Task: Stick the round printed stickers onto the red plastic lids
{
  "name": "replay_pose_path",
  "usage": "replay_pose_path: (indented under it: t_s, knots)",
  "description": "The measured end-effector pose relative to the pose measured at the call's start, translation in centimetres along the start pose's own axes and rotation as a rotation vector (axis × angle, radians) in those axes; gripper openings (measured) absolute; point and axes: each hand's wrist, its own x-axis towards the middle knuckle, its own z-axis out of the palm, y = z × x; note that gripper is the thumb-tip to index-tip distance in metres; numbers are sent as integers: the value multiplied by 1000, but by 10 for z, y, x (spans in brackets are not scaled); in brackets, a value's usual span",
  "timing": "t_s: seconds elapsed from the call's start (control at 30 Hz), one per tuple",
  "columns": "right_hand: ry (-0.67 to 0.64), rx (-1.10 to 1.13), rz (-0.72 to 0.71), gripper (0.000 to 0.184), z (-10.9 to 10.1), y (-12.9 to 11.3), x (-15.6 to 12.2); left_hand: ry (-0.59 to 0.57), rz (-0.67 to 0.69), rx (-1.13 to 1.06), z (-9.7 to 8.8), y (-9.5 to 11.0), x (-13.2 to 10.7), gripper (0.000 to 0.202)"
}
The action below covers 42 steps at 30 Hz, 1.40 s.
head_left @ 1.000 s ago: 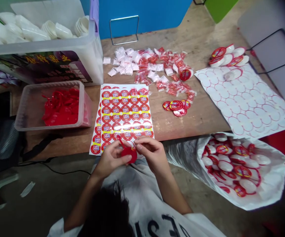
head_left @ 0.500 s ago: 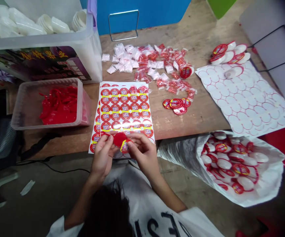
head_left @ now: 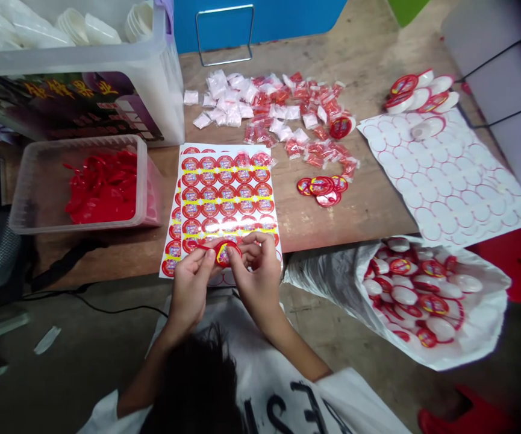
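Over the front edge of the table, my left hand (head_left: 192,283) pinches a small red round plastic lid (head_left: 237,240) by its left side. A round red-and-yellow sticker (head_left: 222,254) lies over the lid's face. My right hand (head_left: 260,274) has its thumb on the sticker, with the other fingers curled at the lid's right side. Under and behind both hands is a sheet of round printed stickers (head_left: 226,193), lying on another such sheet. To its right sits a small pile of stickered red lids (head_left: 322,185).
At left stands a clear tub (head_left: 79,228) of red plastic pieces, behind it a large bin (head_left: 165,90) of white cups. Small white and red packets (head_left: 282,111) lie at the back. At right are used sticker sheets (head_left: 450,181) and an open white bag (head_left: 477,355) of filled cups.
The sticker in my right hand has moved from the lid's lower right edge onto its face. My right thumb now presses there. The view has shifted slightly.
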Motion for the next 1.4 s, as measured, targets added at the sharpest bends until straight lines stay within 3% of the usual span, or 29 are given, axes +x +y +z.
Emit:
replay_pose_path:
  t_s: [0.23,0.43,0.63,0.73,0.87,0.93,1.03,1.1,1.27,1.4]
  knots:
    - [-19,-44,-23,19,-3,-3,-2,-48,96,206,-9,-10,0,31]
    - [-13,-98,-63,17,-4,-4,0,-43,118,270,0,0,-3,38]
    - [-69,-158,-61,17,-8,-8,-3,46,335,546,-2,-6,-8,28]
    - [-128,-225,-61,22,-15,-15,-6,74,366,614,-5,-8,-9,28]
    - [-169,-462,-128,25,-27,-26,-11,244,394,538,-4,0,-6,26]
    - [-260,-514,-171,27,-31,-30,-13,283,388,482,-3,5,-4,26]
    - [-451,-558,-198,40,-30,-32,-14,243,343,422,0,11,-4,25]
    - [-507,-607,-190,47,-28,-31,-14,215,314,402,2,12,-5,25]
    - [-434,-646,-207,45,-30,-28,-13,186,305,359,1,10,-9,27]
    - [-463,-642,-245,39,-33,-29,-16,181,295,311,-3,6,-10,28]
